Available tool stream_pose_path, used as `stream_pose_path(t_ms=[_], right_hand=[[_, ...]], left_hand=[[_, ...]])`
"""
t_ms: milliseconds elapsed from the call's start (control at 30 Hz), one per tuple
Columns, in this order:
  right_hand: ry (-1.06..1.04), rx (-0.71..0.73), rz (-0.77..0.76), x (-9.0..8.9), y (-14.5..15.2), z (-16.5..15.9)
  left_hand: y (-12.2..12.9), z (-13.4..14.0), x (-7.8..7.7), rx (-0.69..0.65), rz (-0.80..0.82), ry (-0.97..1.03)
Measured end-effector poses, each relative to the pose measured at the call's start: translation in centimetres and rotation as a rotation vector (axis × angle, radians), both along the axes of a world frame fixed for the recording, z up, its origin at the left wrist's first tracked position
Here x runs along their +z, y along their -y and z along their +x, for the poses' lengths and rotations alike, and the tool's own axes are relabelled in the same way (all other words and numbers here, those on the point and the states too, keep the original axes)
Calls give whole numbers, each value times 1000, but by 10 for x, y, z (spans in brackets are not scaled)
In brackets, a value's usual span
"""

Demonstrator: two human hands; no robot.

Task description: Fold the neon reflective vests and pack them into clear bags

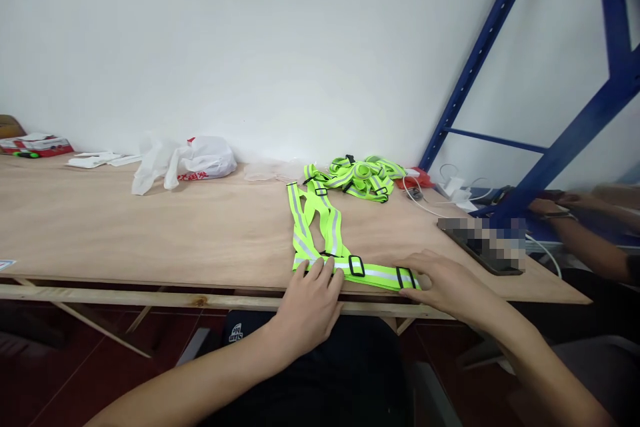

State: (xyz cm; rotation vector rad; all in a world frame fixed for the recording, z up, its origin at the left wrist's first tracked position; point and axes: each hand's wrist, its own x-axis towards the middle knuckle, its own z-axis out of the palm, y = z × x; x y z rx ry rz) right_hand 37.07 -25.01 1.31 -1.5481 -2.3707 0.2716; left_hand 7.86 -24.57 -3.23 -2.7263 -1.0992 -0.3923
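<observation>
A fluorescent yellow-green reflective vest (302, 227), made of elastic straps with silver stripes and black buckles, lies on the table in front of me. Its waist strap runs along the front edge. My left hand (311, 300) has its fingertips curled onto the strap's left part, holding it against the tabletop. At the strap's right end, beside a black slider, my right hand (445, 285) pinches the band between thumb and fingers. A tangled pile of similar reflective straps (367, 177) sits behind, close to the wall.
On the wooden table (150, 233) are a white plastic bag (210, 157), white papers (103, 159), a red-and-white box (37, 145), and a phone (480, 247) with cables. A blue metal frame (565, 140) stands at right. Another person's arm (585, 240) reaches in beyond it.
</observation>
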Motion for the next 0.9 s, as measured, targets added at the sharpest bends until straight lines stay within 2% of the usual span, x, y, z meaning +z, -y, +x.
stream_pose_path(t_ms=[100, 233, 333, 433, 567, 667, 800, 900], right_hand=[[-53, -77, 28, 11, 3, -6], [-390, -144, 62, 22, -1, -20], [-681, -78, 6, 26, -13, -44], [-831, 15, -61, 29, -30, -81], [-882, 103, -186, 29, -53, -131], [-880, 152, -295, 22, -66, -159], [-822, 159, -410, 4, -77, -180], [-740, 163, -460, -9, -84, -184]], left_hand=[[7, 1, -2, 19, -11, 20], [11, 3, 2, 39, -49, 45], [10, 3, 9, -2, -74, 27], [8, 0, 10, -44, -77, 40], [6, -3, 8, -73, -72, 62], [5, -4, 6, -86, -86, 47], [6, -5, 3, -104, -96, 28], [6, -12, 3, -161, -104, 106]])
